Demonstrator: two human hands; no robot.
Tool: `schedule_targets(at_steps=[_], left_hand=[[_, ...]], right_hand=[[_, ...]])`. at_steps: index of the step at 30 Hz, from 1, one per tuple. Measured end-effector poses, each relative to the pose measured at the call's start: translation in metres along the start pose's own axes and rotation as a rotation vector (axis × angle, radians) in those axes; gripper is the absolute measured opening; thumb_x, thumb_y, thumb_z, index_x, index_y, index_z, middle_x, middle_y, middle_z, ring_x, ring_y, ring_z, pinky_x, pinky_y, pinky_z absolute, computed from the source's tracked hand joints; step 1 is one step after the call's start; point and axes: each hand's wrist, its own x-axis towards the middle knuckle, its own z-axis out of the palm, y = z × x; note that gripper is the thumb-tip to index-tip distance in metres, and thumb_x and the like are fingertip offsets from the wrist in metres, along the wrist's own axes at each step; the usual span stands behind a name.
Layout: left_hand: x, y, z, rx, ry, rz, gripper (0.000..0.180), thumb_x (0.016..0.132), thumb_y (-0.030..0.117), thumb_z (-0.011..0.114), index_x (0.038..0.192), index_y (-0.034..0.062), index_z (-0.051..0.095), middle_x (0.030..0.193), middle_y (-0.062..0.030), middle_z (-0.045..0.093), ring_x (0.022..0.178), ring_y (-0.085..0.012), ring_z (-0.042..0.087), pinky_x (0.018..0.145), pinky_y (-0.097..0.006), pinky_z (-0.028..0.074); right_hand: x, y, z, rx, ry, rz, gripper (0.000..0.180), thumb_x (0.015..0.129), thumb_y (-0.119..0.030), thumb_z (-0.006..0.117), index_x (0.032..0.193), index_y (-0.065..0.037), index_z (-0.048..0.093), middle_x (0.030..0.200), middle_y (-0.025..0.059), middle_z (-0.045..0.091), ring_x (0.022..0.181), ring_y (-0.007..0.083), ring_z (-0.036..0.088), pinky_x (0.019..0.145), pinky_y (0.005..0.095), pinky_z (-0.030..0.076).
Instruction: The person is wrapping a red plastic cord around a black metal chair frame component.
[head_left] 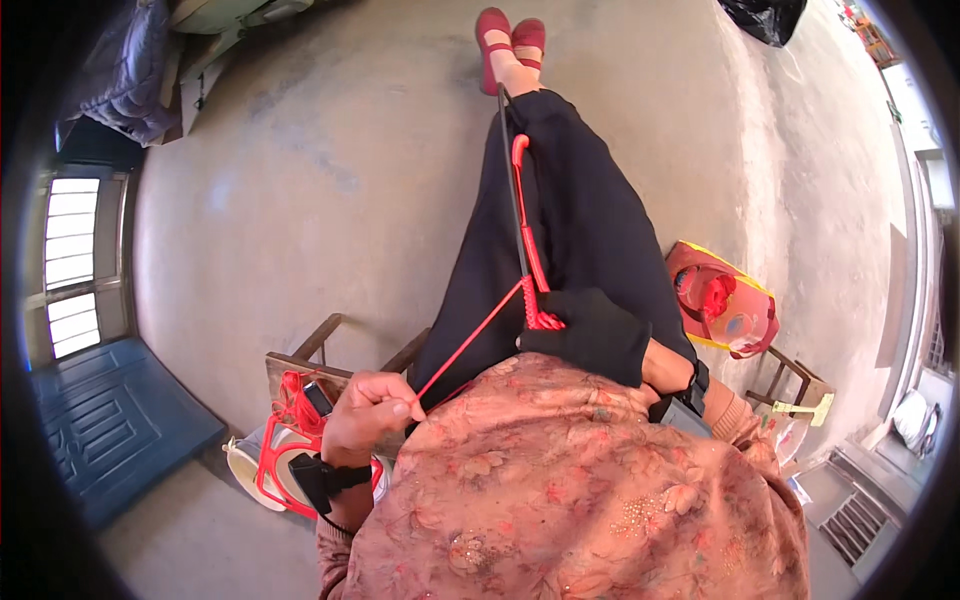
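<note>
A thin dark frame [508, 160] lies lengthwise over my black-trousered legs, its far end near my ankles. Part of one side is covered in smooth red [519, 150], and the near part is tightly wound with red cord [529, 292]. My right hand [592, 335], in a black glove, is closed around the frame's near end at my lap; its fingertips are mostly hidden. From the winding a taut strand of red cord [466, 346] runs down to the left. My bare left hand [372, 408] pinches that strand beside my left hip.
At my left, a bundle of red cord [293, 402] lies on a wooden stool [330, 335], near a pale bucket [243, 466] and a red frame [266, 468]. A red bag with yellow edging [748, 318] stands on the right, by another wooden stool [800, 376]. Far left is a blue panelled door [120, 410].
</note>
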Motion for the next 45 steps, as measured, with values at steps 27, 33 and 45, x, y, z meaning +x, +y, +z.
schedule_targets(at_steps=[27,33,45], left_hand=[[0.148,0.033,0.042,0.0,0.345,0.376,0.015,0.091,0.012,0.058,0.103,0.0024,0.058,0.093,-0.0077,0.064,0.072,-0.0097,0.06,0.058,-0.021,0.048],[0.153,0.009,0.051,0.087,0.166,0.222,0.016,0.092,0.011,0.058,0.105,0.0015,0.058,0.094,-0.0064,0.064,0.079,-0.0114,0.062,0.063,-0.023,0.051],[0.138,0.02,0.047,0.223,0.298,0.179,0.023,0.095,0.024,0.055,0.1,0.0031,0.063,0.089,-0.0047,0.065,0.062,-0.0056,0.054,0.05,-0.019,0.044]], right_hand=[[0.054,0.0,-0.075,0.749,0.492,-0.132,0.024,0.091,-0.017,0.059,0.105,0.002,0.062,0.091,0.0016,0.063,0.083,0.0094,0.056,0.073,0.0251,0.045],[0.032,-0.011,-0.049,-0.134,0.499,0.007,0.023,0.087,-0.02,0.06,0.101,-0.002,0.066,0.088,0.007,0.065,0.08,0.0129,0.059,0.069,0.0302,0.048],[0.011,0.024,-0.033,0.112,0.383,-0.077,0.045,0.083,-0.018,0.065,0.122,-0.001,0.052,0.1,0.0146,0.063,0.085,0.024,0.064,0.078,0.0326,0.05]])
